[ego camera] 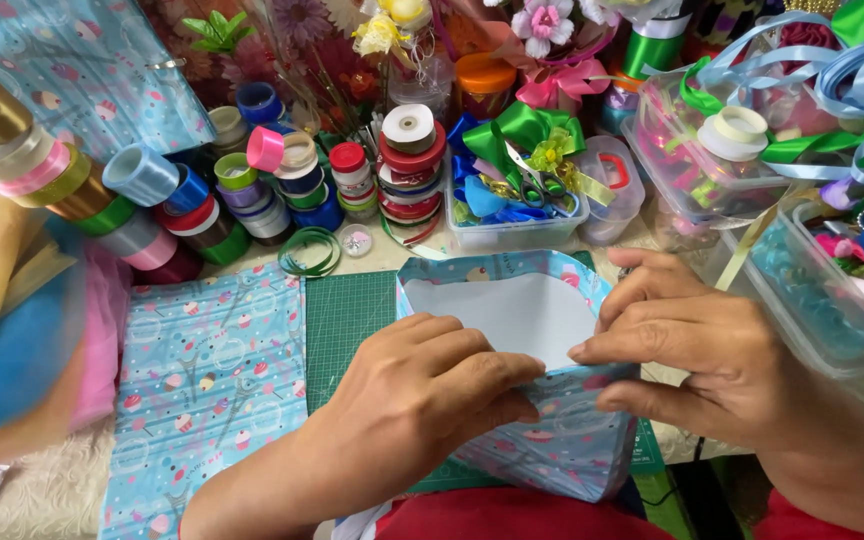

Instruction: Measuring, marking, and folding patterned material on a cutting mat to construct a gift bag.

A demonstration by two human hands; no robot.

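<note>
Where the green gridded cutting mat (362, 320) lies, left hand (422, 390) and right hand (697, 350) together, pinching the light-blue cupcake-print paper bag's (552, 440) fold, ribbon spools (252, 190) behind.

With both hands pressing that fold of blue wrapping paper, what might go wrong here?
The left hand and right hand pinch a fold in the blue patterned paper where its white inside shows; if either slips, the crease could come out crooked or the paper tear. The ribbon spools stacked close behind might topple if the paper is pushed forward. The wrapped piece overhangs the green cutting mat toward the person, so it may slide off.
</note>
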